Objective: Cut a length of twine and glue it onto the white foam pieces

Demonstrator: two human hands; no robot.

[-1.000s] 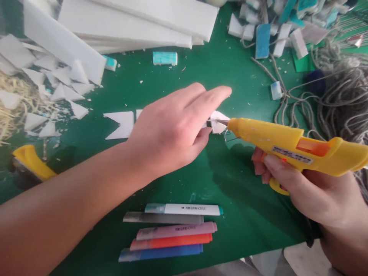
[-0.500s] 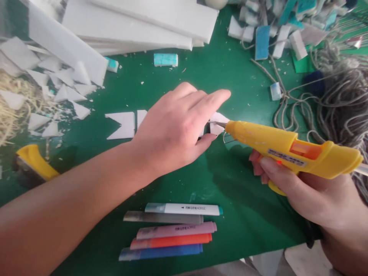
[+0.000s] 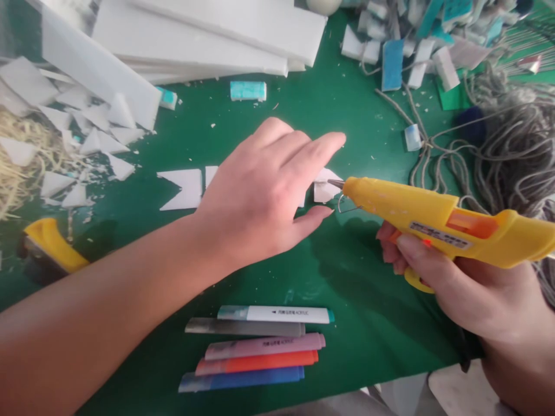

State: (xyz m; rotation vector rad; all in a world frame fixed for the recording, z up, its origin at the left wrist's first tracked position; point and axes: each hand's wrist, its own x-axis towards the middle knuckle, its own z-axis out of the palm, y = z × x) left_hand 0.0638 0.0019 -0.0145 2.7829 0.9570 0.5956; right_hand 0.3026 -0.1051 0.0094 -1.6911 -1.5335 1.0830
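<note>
My right hand [image 3: 459, 289] is wrapped round the handle of a yellow hot glue gun [image 3: 403, 208]. The gun's metal nozzle points left and is over or touching a small pointed white foam piece [image 3: 325, 188]; I cannot tell which. My left hand [image 3: 264, 188] lies palm down across a row of white foam pieces, index finger stretched out, thumb apart below. It hides the middle of the row. At the left of the row, a notched white foam piece [image 3: 186, 188] shows beyond the wrist, with part of another foam piece [image 3: 211, 175] beside it.
Several markers [image 3: 260, 344] lie near the front edge. Stacked white foam boards [image 3: 208, 37] and foam scraps [image 3: 97, 138] are at back left, by a yellow-handled tool [image 3: 54, 245]. A turquoise block [image 3: 248, 91] sits behind my left hand. Grey yarn [image 3: 515, 144] and foam blocks [image 3: 392, 63] lie right.
The glue gun has shifted slightly right, its nozzle drawn back across the pointed foam piece. My left thumb has moved a little away from that piece.
</note>
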